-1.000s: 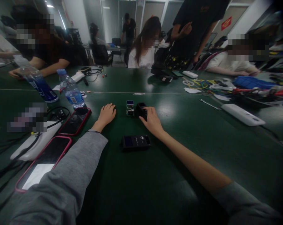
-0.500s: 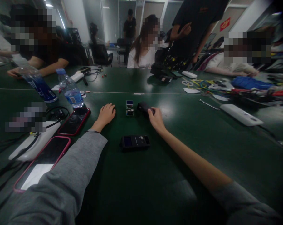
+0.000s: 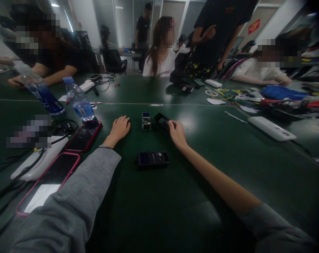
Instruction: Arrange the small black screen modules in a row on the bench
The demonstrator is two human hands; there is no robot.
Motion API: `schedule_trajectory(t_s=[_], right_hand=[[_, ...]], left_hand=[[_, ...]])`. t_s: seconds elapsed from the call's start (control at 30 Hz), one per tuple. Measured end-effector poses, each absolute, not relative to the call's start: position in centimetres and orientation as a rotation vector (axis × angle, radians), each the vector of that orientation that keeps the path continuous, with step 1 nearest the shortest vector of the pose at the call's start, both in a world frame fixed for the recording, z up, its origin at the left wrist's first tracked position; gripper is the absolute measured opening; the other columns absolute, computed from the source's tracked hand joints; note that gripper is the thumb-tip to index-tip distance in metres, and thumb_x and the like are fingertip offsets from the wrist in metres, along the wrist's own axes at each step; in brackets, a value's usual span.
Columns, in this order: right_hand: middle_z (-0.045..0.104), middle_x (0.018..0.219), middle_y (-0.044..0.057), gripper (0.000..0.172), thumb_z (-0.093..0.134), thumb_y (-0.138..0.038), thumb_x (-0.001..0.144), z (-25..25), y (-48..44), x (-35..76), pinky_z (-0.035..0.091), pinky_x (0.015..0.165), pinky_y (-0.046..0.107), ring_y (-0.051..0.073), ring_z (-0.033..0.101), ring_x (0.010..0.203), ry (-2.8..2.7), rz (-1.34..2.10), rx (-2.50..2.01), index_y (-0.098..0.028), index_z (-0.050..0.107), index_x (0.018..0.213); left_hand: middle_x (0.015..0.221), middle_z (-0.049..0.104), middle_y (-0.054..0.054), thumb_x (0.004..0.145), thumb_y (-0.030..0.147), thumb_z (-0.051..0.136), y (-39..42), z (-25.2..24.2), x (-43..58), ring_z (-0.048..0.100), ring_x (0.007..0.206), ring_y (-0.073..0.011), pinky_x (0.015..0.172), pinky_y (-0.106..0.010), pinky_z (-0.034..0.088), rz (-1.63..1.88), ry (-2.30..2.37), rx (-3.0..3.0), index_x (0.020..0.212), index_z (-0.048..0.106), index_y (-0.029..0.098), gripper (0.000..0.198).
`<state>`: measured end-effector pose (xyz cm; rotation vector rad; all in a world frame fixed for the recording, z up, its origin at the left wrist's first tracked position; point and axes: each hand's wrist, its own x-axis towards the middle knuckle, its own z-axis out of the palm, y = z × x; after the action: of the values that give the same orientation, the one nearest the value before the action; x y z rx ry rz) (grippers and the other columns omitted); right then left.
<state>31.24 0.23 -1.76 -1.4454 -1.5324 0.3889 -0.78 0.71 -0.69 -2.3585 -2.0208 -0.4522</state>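
My left hand [image 3: 119, 127] lies flat on the dark green table [image 3: 138, 203], fingers stretched out and holding nothing. To its right stands a small circuit board module [image 3: 146, 121] with a little screen on top. My right hand [image 3: 177, 134] is closed on the near end of a black handheld device [image 3: 161, 120], whose dark glossy face shows; its exact kind I cannot tell. Nearer to me, between my forearms, lies a second black handheld device [image 3: 152, 159] with a screen at its left end and a round button.
Two phones, one in a red case [image 3: 84, 136] and one in a pink case [image 3: 50, 182], lie left, near a water bottle [image 3: 79, 100] and a blue-labelled bottle [image 3: 40, 89]. A wrench [image 3: 235, 117], a white power strip [image 3: 271, 129] and tangled cables [image 3: 233, 94] lie right. Several people are across the table.
My right hand has turned the black device so that its glossy face shows more. The left hand, the circuit board module and the near device have stayed put.
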Motion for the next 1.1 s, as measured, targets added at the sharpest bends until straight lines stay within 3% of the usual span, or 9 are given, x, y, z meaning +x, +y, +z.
schedule_trajectory(t_s=[0.17, 0.33, 0.6, 1.1], right_hand=[[0.065, 0.121, 0.019, 0.066, 0.042, -0.075, 0.100, -1.7, -0.2, 31.3, 0.047, 0.108, 0.059, 0.036, 0.058, 0.118, -1.515, 0.370, -1.418, -0.017, 0.065, 0.122], [0.060, 0.129, 0.022, 0.082, 0.069, -0.075, 0.085, -1.9, -0.5, 31.2, 0.047, 0.108, 0.059, 0.038, 0.056, 0.122, -1.558, 0.287, -1.387, -0.013, 0.056, 0.137], [0.064, 0.122, 0.018, 0.052, 0.073, -0.044, 0.086, -2.2, -0.2, 31.6, 0.052, 0.102, 0.057, 0.036, 0.061, 0.114, -1.631, 0.318, -1.364, -0.015, 0.059, 0.127], [0.063, 0.121, 0.018, 0.052, 0.075, -0.046, 0.086, -1.6, -0.8, 31.5, 0.053, 0.100, 0.058, 0.037, 0.062, 0.114, -1.634, 0.370, -1.380, -0.015, 0.059, 0.124]], left_hand=[[0.164, 0.047, -0.015, 0.108, 0.036, 0.035, 0.7, -0.6, -0.8, 0.040, 0.154, -0.0306, 0.127, -0.053, 0.032, -0.456, -2.024, -2.372, 0.152, 0.052, 0.015, 0.051], [0.164, 0.047, -0.015, 0.108, 0.034, 0.035, 0.4, -0.3, -0.6, 0.042, 0.153, -0.0306, 0.127, -0.052, 0.034, -0.421, -2.015, -2.358, 0.152, 0.052, 0.014, 0.051], [0.163, 0.048, -0.014, 0.108, 0.032, 0.036, 0.3, -0.4, -0.6, 0.043, 0.152, -0.0304, 0.126, -0.053, 0.035, -0.427, -1.999, -2.341, 0.151, 0.053, 0.015, 0.049], [0.162, 0.050, -0.013, 0.108, 0.033, 0.037, 0.6, -0.8, -0.8, 0.045, 0.151, -0.0295, 0.125, -0.051, 0.036, -0.437, -1.985, -2.325, 0.151, 0.055, 0.018, 0.048]])
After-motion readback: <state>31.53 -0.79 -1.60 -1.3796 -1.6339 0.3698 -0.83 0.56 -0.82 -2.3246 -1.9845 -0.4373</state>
